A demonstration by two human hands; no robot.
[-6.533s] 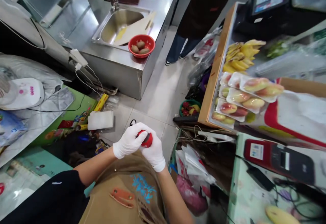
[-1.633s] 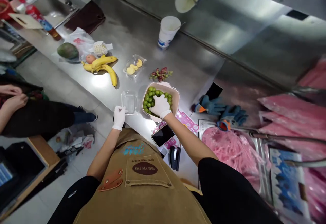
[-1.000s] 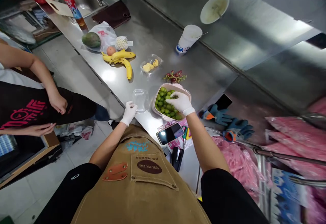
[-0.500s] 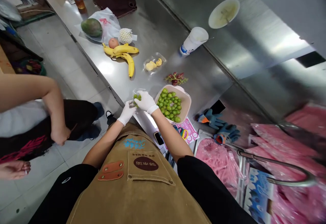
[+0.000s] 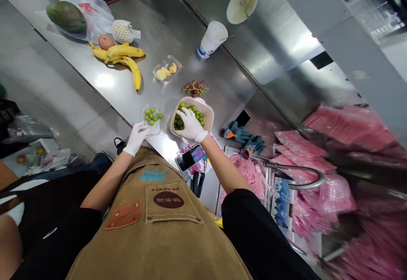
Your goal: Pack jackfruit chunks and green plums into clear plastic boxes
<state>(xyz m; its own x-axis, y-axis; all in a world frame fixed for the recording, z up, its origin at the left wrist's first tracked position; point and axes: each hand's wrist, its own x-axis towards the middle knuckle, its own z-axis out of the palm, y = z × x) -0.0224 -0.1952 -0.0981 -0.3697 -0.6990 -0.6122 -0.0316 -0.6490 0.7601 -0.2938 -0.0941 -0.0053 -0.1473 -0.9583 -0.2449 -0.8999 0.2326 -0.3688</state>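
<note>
Right hand [image 5: 190,124] gloved, fingers spread over green grapes [image 5: 180,121] in bowl [image 5: 207,112]; pinch cannot be told. Left hand [image 5: 136,138] touching near edge of plastic tray [image 5: 155,129], just beside bowl, holding more grapes.

White disposable gloves [image 5: 190,124], a tan canvas apron [image 5: 152,246] with orange leather tabs [image 5: 123,214] and blue print [image 5: 153,175], black sleeves [image 5: 254,229]
</note>
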